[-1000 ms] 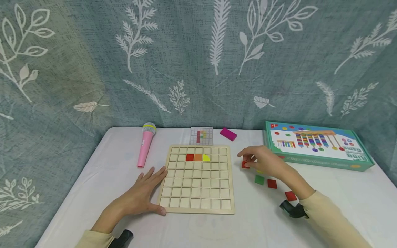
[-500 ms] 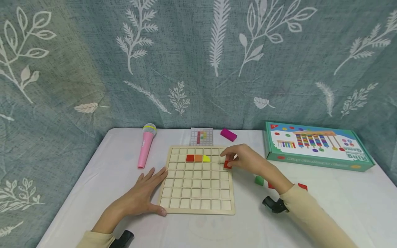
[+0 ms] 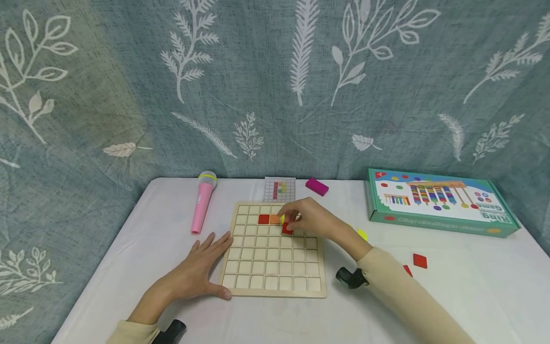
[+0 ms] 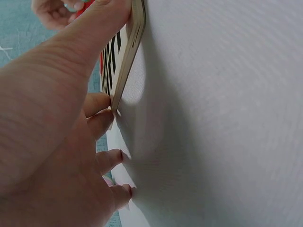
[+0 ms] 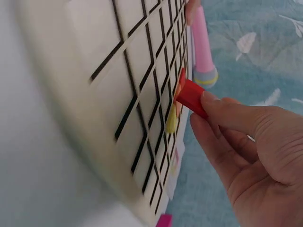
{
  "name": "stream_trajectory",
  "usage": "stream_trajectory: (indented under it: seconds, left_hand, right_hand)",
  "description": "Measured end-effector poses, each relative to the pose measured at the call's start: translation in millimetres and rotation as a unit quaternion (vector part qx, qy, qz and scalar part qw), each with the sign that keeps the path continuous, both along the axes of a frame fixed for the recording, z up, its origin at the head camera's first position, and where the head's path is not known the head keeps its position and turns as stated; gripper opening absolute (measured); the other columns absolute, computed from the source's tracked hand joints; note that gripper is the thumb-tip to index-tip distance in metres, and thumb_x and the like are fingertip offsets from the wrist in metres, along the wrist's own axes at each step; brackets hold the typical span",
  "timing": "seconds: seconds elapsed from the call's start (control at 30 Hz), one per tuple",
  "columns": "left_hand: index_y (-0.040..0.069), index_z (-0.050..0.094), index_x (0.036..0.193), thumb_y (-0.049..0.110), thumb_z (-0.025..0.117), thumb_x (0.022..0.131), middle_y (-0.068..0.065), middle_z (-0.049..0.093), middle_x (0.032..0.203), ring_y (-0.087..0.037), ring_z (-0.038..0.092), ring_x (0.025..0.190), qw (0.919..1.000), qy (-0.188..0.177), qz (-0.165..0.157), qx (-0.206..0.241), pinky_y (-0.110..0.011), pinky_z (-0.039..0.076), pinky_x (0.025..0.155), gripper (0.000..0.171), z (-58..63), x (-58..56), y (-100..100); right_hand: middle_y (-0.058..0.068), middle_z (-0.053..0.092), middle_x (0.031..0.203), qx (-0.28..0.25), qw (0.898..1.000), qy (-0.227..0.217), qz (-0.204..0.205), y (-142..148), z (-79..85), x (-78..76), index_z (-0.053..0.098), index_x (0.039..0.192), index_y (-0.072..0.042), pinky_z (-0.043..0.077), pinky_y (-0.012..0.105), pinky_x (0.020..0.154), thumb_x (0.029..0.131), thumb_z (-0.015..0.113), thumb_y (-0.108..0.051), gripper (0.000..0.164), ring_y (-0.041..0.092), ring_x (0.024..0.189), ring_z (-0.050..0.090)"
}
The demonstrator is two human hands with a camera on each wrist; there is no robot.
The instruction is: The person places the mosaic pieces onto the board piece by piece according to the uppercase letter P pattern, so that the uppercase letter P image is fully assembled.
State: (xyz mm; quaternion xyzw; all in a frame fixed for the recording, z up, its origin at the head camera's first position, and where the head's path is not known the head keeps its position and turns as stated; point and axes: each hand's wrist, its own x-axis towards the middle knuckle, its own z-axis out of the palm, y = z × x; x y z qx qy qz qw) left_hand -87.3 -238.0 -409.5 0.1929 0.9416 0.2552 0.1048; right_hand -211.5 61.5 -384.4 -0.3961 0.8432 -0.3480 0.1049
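Observation:
A square wooden grid board (image 3: 270, 292) lies on the white table. My left hand (image 3: 199, 267) is spread along its left side, fingertip and thumb at the edge; the left wrist view shows the board's edge (image 4: 127, 61) by those fingers. Between thumb and fingers, my right hand (image 3: 315, 220) pinches a red square block (image 5: 191, 98), tilted close over the grid just below the yellow piece (image 5: 171, 120). A red tile (image 3: 264, 219) and an orange tile (image 3: 274, 219) sit side by side in the second row; in the head view the right fingers partly cover the yellow piece.
Behind the board lies a coloured pattern card (image 3: 279, 189), with a magenta block (image 3: 317, 187) beside it. A pink toy microphone (image 3: 202, 205) is at left, a green game box (image 3: 442, 203) at back right. Loose red tiles (image 3: 420, 261) and a yellow piece (image 3: 363, 234) lie right of the board.
My right hand has carried the red block leftward from the loose pieces, across the board's right edge, to beside the yellow piece. The left hand has stayed in place.

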Motion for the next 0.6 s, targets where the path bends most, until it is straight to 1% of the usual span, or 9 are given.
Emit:
stream_trajectory:
  seconds: [0.17, 0.33, 0.43, 0.6]
  left_hand:
    - [0.000, 0.033, 0.151, 0.059, 0.085, 0.057, -0.015, 0.025, 0.160, -0.049, 0.012, 0.145, 1.0000, 0.000, 0.002, 0.000, -0.070, 0.007, 0.111, 0.123, -1.1, 0.1, 0.1]
    - [0.000, 0.033, 0.151, 0.060, 0.084, 0.057, -0.014, 0.025, 0.160, -0.049, 0.012, 0.145, 1.0000, 0.003, 0.001, -0.001, -0.070, 0.008, 0.111, 0.123, -2.9, -0.3, -0.5]
    - [0.000, 0.033, 0.151, 0.060, 0.085, 0.057, -0.014, 0.025, 0.160, -0.049, 0.013, 0.145, 1.0000, 0.004, 0.002, 0.000, -0.069, 0.008, 0.112, 0.122, -3.0, -0.2, 0.0]
    - [0.000, 0.033, 0.151, 0.058, 0.086, 0.057, -0.015, 0.025, 0.160, -0.049, 0.013, 0.145, 1.0000, 0.002, 0.003, 0.000, -0.070, 0.008, 0.111, 0.122, -0.9, -0.3, 0.6]
  right_hand:
    - [0.004, 0.071, 0.090, -0.022, 1.000, 0.009, 0.005, -19.4, -4.1, -3.6, 0.071, 0.108, 0.001, 0.053, 0.020, 0.073, 0.082, 0.075, 0.003, 0.026, 0.013, 0.084, 0.065]
    - [0.004, 0.070, 0.089, -0.018, 1.000, 0.012, -0.023, -36.8, -7.5, -5.2, 0.071, 0.107, 0.002, 0.052, 0.018, 0.073, 0.082, 0.075, 0.002, 0.026, 0.014, 0.084, 0.066]
    - [0.004, 0.069, 0.089, -0.018, 0.999, 0.003, -0.034, -45.1, -7.2, -4.4, 0.070, 0.108, 0.001, 0.052, 0.018, 0.074, 0.082, 0.075, 0.002, 0.026, 0.015, 0.084, 0.066]
    - [0.005, 0.070, 0.088, -0.024, 0.999, -0.010, -0.036, -56.6, -9.0, -2.8, 0.069, 0.110, 0.002, 0.053, 0.019, 0.074, 0.084, 0.074, 0.001, 0.027, 0.016, 0.085, 0.066]
